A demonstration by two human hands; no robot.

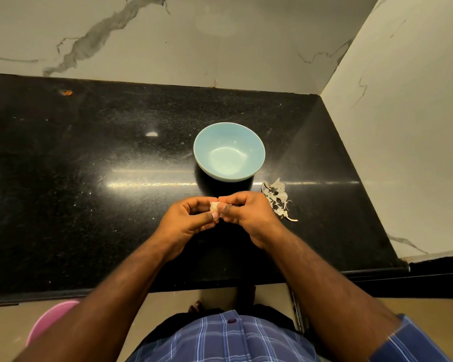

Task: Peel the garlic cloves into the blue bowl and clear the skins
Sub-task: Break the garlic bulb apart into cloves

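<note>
Both hands pinch the garlic clove [215, 206] between them, left hand [191, 218] and right hand [249, 211] sharing the grip, just short of the blue bowl [229, 152], which sits empty straight ahead on the bench [89, 152].

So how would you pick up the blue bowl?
Probably by the rim of the blue bowl, on its right side, thumb inside and fingers outside. It stands upright, open and looks empty, and that side is nearest the right hand, above the garlic skins.

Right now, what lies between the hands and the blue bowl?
Only bare black counter, seen from the head view. Both hands, left and right, pinch a garlic clove just short of the bowl.
</note>
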